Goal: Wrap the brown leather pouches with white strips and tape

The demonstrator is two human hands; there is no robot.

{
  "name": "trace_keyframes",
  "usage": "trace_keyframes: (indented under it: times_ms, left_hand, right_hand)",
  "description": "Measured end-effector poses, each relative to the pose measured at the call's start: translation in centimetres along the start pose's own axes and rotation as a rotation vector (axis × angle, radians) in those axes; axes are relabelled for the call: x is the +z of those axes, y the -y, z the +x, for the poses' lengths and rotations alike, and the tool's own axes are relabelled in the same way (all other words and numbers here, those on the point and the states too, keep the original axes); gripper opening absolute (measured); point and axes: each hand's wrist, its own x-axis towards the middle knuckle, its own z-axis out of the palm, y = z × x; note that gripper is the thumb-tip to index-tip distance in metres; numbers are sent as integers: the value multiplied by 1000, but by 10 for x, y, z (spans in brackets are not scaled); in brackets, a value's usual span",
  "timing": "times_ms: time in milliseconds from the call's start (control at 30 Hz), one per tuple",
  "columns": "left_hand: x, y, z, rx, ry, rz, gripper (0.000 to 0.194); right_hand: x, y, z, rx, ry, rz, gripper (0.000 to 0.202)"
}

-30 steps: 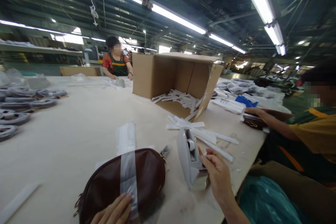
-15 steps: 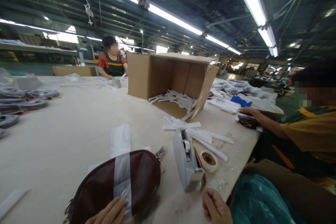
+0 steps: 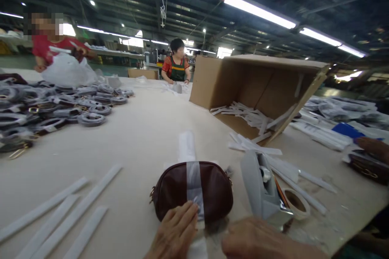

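Note:
A dark brown leather bag (image 3: 212, 184) lies on the table in front of me, a pale wrapping strip (image 3: 193, 176) running over its middle. My left hand (image 3: 178, 226) lies flat with extended fingers, pressing the strip against the bag's near side. More of the strip's white length sticks out beyond the bag and toward me. My right hand (image 3: 252, 236), slightly blurred, is close to the bag's lower right with its fingers curled in; anything held in them is hidden. A grey tape dispenser (image 3: 252, 182) stands to the right of the bag, beside a roll of tape (image 3: 296, 204).
An open cardboard box (image 3: 206, 83) on its side holds several white strips. More white strips (image 3: 82, 210) lie at left, near a heap of wrapped straps (image 3: 91, 117). Co-workers sit across the table; another person's hand (image 3: 373, 149) touches a brown bag (image 3: 367, 166) at right.
My right hand has moved left from the tape dispenser toward the bag. My left hand stays pressed on the strip. The view has turned left, bringing the strap heap and another person into sight.

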Motion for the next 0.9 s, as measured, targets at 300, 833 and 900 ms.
trace_keyframes:
  times_ms: [300, 833, 900]
  left_hand:
    - [9, -2, -4, -1, -41, 21, 24]
    - [12, 1, 5, 37, -126, 79, 29]
    - [12, 2, 5, 37, -127, 72, 28]
  right_hand:
    - [-30, -23, 104, -129, 134, -328, 11]
    - [-28, -51, 148, 173, 136, -84, 42]
    - [-29, -68, 152, 198, 134, 145, 38]
